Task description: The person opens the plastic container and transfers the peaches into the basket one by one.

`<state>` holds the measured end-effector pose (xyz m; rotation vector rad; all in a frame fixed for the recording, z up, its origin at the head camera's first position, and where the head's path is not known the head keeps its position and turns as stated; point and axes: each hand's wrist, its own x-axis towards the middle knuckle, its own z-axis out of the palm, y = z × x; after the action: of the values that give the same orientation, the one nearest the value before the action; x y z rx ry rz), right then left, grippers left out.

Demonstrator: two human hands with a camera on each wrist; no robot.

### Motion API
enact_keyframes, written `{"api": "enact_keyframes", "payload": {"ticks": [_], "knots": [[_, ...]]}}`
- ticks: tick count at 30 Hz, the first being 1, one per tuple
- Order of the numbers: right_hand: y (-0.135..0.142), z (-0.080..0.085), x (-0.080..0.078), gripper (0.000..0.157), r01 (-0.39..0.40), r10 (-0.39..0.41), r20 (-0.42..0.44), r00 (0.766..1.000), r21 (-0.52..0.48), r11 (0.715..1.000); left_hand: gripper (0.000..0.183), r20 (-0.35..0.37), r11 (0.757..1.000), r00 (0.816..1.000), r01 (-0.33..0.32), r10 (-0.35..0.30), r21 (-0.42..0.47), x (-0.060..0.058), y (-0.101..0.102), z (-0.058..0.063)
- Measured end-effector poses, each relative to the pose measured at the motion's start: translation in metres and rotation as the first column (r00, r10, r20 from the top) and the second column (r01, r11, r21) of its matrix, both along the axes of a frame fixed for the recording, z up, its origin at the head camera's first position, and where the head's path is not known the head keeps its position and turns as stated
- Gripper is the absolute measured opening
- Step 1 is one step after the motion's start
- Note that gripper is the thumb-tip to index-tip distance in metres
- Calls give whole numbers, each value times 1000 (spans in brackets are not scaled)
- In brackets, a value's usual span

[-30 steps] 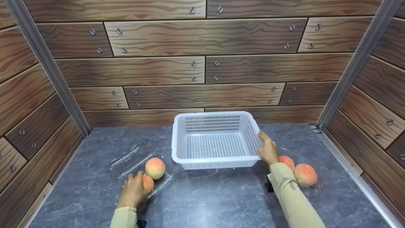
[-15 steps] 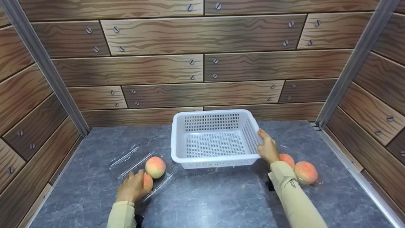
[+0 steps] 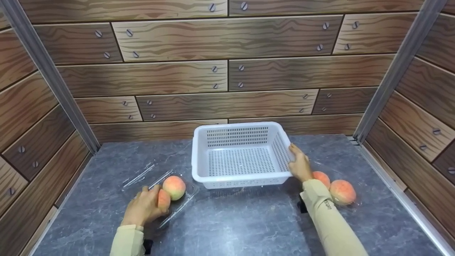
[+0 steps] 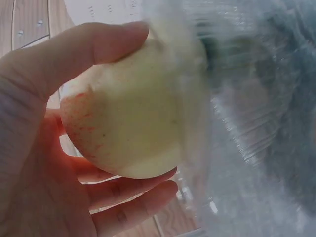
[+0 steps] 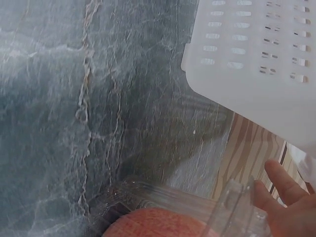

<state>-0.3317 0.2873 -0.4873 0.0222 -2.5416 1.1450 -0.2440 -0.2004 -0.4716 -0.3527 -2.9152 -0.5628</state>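
Note:
My left hand (image 3: 141, 208) curls around a peach (image 4: 128, 108), thumb on one side and fingers on the other. That peach sits at a clear plastic tray (image 3: 183, 206), touching or very close to a second peach (image 3: 174, 187). Whether the held peach is lifted off the tray, I cannot tell. With my right hand (image 3: 300, 165) I hold the right rim of a white perforated plastic basket (image 3: 241, 180). The basket has nothing in it. In the right wrist view, some fingers (image 5: 289, 197) show at the lower right, below the basket wall (image 5: 247, 84).
Two more peaches, one (image 3: 342, 192) farther right and one (image 3: 321, 179) partly behind my right wrist, lie in clear plastic. The dark marbled tabletop (image 3: 227, 224) is bounded by wood-patterned walls (image 3: 227, 78) at the back and sides.
My left hand has shifted a little left and away from me, and its peach has moved slightly up the frame towards the other peach. The right hand and basket stay nearly the same.

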Motion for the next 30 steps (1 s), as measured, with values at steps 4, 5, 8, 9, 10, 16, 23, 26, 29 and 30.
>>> {"api": "enact_keyframes", "payload": {"ticks": [4, 5, 8, 9, 10, 16, 23, 26, 29, 30], "knots": [[1, 1, 0, 68, 5, -5, -13, 1000, 2, 1000, 42, -20, 999, 999, 30, -31, -33, 4, 1, 11], [1, 1, 0, 68, 8, -8, -16, 1000, 5, 1000, 39, -21, 998, 999, 42, -43, -47, 5, 1, 14], [0, 1, -1, 67, 4, -4, -13, 1000, -2, 1000, 38, -33, 990, 995, 86, -91, -111, 9, -4, 28], [0, 1, -1, 67, 4, -4, -11, 1000, -4, 1000, 37, -43, 985, 993, 101, -108, -140, 11, -6, 33], [-1, 1, -1, 67, 4, -4, -9, 1000, -6, 1000, 38, -54, 978, 991, 115, -125, -172, 12, -7, 38], [0, 2, 0, 66, 25, -25, -5, 1000, 9, 1000, 39, -182, 893, 946, 173, -268, -415, 26, -10, 60], [4, 3, 0, 67, 27, -27, 2, 1000, 9, 1000, 50, -209, 812, 896, 228, -391, -538, 29, 7, 70], [4, 3, 0, 68, 24, -24, 8, 1000, -1, 1000, 55, -241, 797, 878, 220, -413, -563, 24, 14, 70], [2, 2, 0, 68, 18, -18, 13, 1000, -2, 1000, 54, -247, 773, 857, 237, -451, -589, 20, 19, 68], [1, 2, 1, 68, 15, -15, 15, 1000, -5, 1000, 52, -247, 766, 851, 245, -463, -594, 19, 20, 68]]}}
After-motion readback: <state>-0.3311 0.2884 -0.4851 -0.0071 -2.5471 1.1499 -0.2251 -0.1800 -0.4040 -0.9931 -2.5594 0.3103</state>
